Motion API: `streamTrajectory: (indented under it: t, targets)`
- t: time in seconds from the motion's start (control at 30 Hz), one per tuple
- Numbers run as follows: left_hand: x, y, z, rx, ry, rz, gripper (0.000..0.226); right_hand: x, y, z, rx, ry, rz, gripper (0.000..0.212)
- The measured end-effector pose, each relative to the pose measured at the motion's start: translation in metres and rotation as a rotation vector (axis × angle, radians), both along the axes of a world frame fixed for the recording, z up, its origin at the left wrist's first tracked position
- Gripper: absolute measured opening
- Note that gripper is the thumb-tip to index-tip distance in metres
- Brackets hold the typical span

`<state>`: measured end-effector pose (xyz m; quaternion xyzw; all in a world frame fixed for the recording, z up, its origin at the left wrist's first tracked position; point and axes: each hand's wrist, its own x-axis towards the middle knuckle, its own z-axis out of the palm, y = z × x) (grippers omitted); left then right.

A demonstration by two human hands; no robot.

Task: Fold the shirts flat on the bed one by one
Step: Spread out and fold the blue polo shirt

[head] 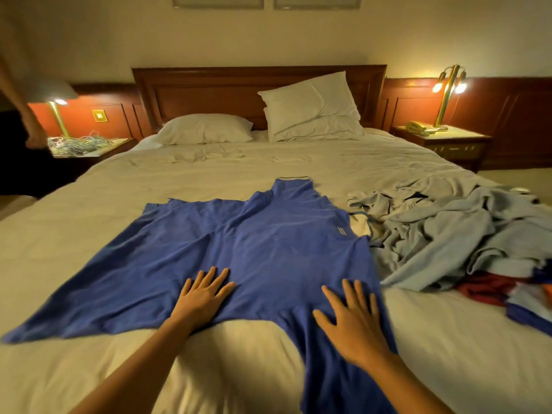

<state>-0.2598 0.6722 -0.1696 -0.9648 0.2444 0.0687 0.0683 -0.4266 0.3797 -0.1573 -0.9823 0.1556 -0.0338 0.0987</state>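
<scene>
Both hands, the left hand (206, 294) and the right hand (355, 327), lay flat with fingers straight, gripping nothing, on the blue shirt (254, 243) spread unfolded on the bed (89, 210), and the crumpled heap of garments (448, 234) beside it awaited folding, so the task appeared barely begun.
</scene>
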Motion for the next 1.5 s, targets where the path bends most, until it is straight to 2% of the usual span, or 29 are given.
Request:
streamTrajectory:
  t: [0.1,0.2,0.3,0.43,0.47,0.5,0.57,0.7,0.73,0.8,0.87,0.93,1.03,1.1,1.23,1.37,1.43,1.5]
  targets:
    - [-0.02,0.022,0.003,0.053,0.016,-0.04,0.055,-0.03,0.019,-0.004,0.077,0.016,0.157,0.067]
    - [-0.035,0.043,0.01,0.061,0.033,-0.023,0.054,-0.055,0.029,0.01,0.185,-0.123,0.232,0.075]
    - [-0.044,0.066,0.017,0.071,0.052,-0.008,0.055,-0.063,0.044,0.021,0.011,-0.118,0.344,0.068]
    - [-0.047,0.095,0.024,0.066,0.129,0.06,0.056,-0.053,0.066,0.041,-0.35,-0.232,0.302,0.028]
    - [-0.046,0.103,0.025,0.052,0.147,0.083,0.055,-0.049,0.071,0.047,-0.369,-0.201,0.29,0.022]
    - [-0.044,0.112,0.025,0.014,0.17,0.121,0.054,-0.043,0.074,0.051,-0.331,-0.157,0.308,0.021]
    - [-0.038,0.131,0.025,-0.053,0.206,0.189,0.053,-0.034,0.079,0.063,-0.125,-0.036,0.376,0.021]
    - [-0.028,0.16,0.023,-0.028,0.202,0.217,0.056,-0.03,0.075,0.085,0.604,0.319,0.451,0.03]
    - [-0.026,0.162,0.023,-0.029,0.205,0.223,0.056,-0.031,0.072,0.083,0.676,0.335,0.417,0.031]
    - [-0.027,0.161,0.023,-0.041,0.216,0.227,0.056,-0.031,0.062,0.074,0.602,0.156,0.316,0.026]
    - [-0.031,0.158,0.022,-0.049,0.216,0.236,0.056,-0.031,0.045,0.057,0.323,-0.037,0.127,0.014]
    - [-0.036,0.154,0.021,-0.053,0.217,0.252,0.058,-0.037,0.031,0.046,0.142,-0.027,-0.135,0.042]
    - [-0.04,0.147,0.027,-0.052,0.233,0.275,0.06,-0.048,0.022,0.033,0.085,0.015,-0.362,0.064]
    - [-0.041,0.144,0.031,-0.06,0.242,0.309,0.06,-0.051,0.022,0.029,0.059,0.006,-0.387,0.066]
    - [-0.041,0.141,0.041,-0.11,0.252,0.343,0.056,-0.051,0.01,0.038,0.238,-0.006,-0.287,0.061]
    - [-0.043,0.147,0.064,-0.258,0.011,0.41,0.045,-0.049,-0.012,0.05,0.298,0.11,-0.158,0.057]
    - [-0.042,0.162,0.068,-0.218,-0.098,0.459,0.041,-0.048,-0.024,0.057,0.294,0.124,-0.155,0.055]
    - [-0.039,0.181,0.068,-0.191,-0.143,0.556,0.049,-0.048,-0.035,0.062,0.325,0.083,-0.183,0.051]
